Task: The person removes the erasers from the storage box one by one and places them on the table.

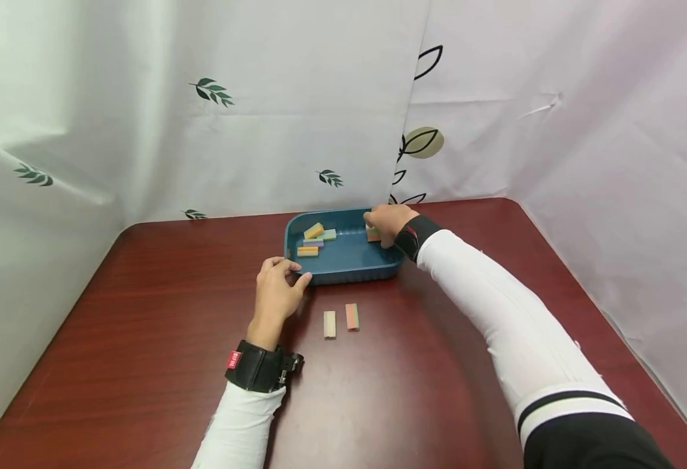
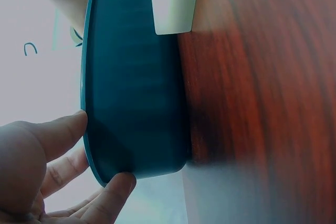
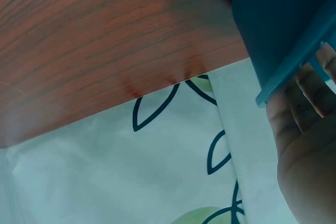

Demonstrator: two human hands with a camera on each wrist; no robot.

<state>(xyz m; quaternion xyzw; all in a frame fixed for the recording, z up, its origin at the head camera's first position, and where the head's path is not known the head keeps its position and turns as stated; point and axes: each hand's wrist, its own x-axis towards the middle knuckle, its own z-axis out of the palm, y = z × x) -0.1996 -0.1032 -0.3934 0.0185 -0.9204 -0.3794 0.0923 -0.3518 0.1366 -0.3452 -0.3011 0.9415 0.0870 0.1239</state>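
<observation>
The left hand [image 1: 277, 286] pinches the blue tray [image 1: 343, 264] rim; keep that grip firm. The right hand [image 1: 387, 225] grip pinches a striped block [image 1: 372, 233] inside; set it down flat.

table [image 1: 144, 339]: glossy reddish wood grain | tray [image 1: 349, 270]: smooth blue plastic | curtain [image 1: 261, 98]: matt printed cloth

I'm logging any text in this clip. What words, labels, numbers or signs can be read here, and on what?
Nothing can be read.
Red tag on the left wrist strap: white marks, too small to read.
Red patch on the right wrist strap: too small and blurred to read.
Blue tray, coloured blocks and curtains: no text, only printed leaves.
</observation>
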